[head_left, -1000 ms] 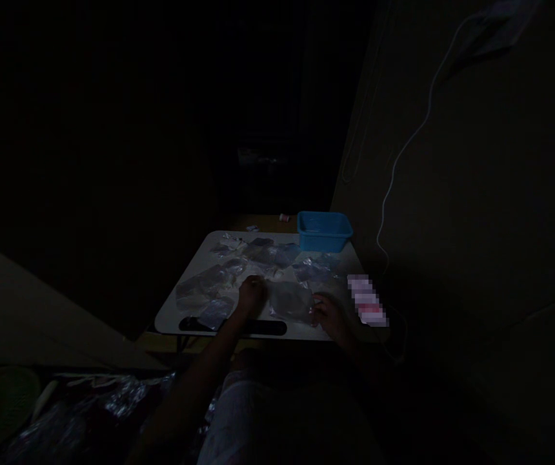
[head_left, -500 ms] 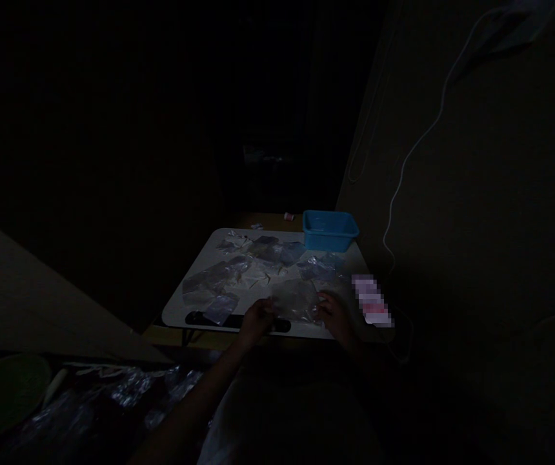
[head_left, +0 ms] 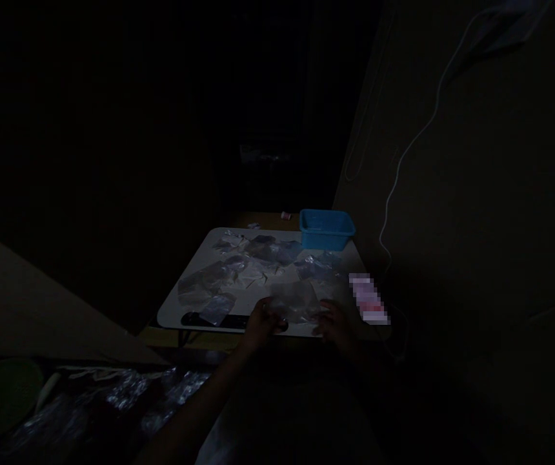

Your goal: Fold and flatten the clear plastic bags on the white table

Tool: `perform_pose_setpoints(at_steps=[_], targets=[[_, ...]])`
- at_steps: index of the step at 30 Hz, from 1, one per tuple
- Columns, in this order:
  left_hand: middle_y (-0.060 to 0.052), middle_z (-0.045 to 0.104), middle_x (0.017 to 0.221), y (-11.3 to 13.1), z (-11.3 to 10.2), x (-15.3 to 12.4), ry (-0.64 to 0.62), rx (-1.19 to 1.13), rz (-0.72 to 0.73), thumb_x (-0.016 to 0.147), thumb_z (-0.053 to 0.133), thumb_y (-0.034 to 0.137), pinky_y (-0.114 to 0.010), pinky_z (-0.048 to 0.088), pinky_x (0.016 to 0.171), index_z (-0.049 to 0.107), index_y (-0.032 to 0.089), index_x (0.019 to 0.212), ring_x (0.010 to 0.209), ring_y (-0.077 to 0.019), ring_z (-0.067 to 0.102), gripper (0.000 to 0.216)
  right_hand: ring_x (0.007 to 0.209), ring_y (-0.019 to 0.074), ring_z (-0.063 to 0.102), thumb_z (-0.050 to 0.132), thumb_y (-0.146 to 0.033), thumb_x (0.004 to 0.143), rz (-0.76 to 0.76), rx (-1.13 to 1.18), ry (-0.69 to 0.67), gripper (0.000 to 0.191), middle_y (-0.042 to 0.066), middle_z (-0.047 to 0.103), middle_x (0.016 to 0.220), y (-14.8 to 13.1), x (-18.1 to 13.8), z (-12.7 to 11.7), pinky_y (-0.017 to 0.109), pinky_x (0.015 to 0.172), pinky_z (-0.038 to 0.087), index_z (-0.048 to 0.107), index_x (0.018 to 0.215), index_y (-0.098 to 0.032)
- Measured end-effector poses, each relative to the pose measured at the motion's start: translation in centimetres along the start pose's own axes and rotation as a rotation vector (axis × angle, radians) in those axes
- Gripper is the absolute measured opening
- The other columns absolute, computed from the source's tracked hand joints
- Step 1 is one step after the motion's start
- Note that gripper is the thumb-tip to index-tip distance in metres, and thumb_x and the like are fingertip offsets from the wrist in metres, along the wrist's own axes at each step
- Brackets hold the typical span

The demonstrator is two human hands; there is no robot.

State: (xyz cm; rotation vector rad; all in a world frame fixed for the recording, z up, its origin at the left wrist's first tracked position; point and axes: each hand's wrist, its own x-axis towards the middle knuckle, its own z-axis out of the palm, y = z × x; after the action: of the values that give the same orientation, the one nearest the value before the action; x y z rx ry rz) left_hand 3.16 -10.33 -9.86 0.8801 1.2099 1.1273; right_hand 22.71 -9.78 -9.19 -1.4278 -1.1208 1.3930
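A clear plastic bag (head_left: 294, 300) lies flat near the front edge of the white folding table (head_left: 171, 310). At its left edge is my left hand (head_left: 262, 323), its fingers apart and touching or very close to the plastic. My right hand (head_left: 334, 323) is at the bag's lower right corner with the fingers spread. Dim light hides whether either fingertip presses on the film. More crumpled clear bags (head_left: 204, 281) are scattered across the left and middle of the tabletop, and a small one (head_left: 218, 309) overlaps the dark slot in front.
A blue plastic basket (head_left: 326, 240) stands at the table's back right corner. On the right edge lies a blurred-out pinkish rectangular thing (head_left: 369, 298). A white cable (head_left: 396, 177) hangs along the wall. Shiny plastic (head_left: 127, 391) and a green round basin (head_left: 1, 397) are at lower left.
Fingers of both hands have loosened from the bag's edges and spread apart. The bag stays nearly in place. The view has shifted slightly.
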Motion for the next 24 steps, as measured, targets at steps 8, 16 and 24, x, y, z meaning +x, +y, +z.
perform_pose_setpoints(at_steps=[8,16,24], targets=[[0.002,0.059,0.065,1.1,0.0,0.5,-0.076,0.061,-0.01,0.063,0.062,0.033,-0.026,0.049,0.051,0.035,0.017,0.112,0.058,-0.0149,0.062,0.058,0.055,0.0169,0.062,0.055,-0.026,0.058,-0.011,0.052,-0.017,0.038,-0.002,0.06,0.06,-0.2,0.9,-0.1,0.021,0.041,0.044,0.044,0.094,-0.018],[-0.003,0.061,0.08,1.3,-0.1,0.2,-0.227,0.1,-0.064,0.064,0.062,0.037,-0.023,0.049,0.05,0.034,0.02,0.117,0.065,-0.0159,0.063,0.063,0.059,0.0181,0.064,0.052,-0.029,0.063,-0.007,0.013,-0.041,0.038,-0.001,0.062,0.066,0.3,0.9,0.0,0.02,0.038,0.043,0.043,0.099,-0.02],[-0.001,0.06,0.077,2.3,-0.8,0.7,-0.069,0.181,-0.023,0.065,0.06,0.032,-0.015,0.034,0.034,0.035,0.02,0.114,0.037,-0.0069,0.053,0.056,0.034,0.0092,0.05,0.049,-0.033,0.062,-0.057,-0.125,-0.046,0.041,-0.001,0.062,0.064,0.0,1.7,-0.3,0.018,0.03,0.029,0.045,0.1,-0.017]])
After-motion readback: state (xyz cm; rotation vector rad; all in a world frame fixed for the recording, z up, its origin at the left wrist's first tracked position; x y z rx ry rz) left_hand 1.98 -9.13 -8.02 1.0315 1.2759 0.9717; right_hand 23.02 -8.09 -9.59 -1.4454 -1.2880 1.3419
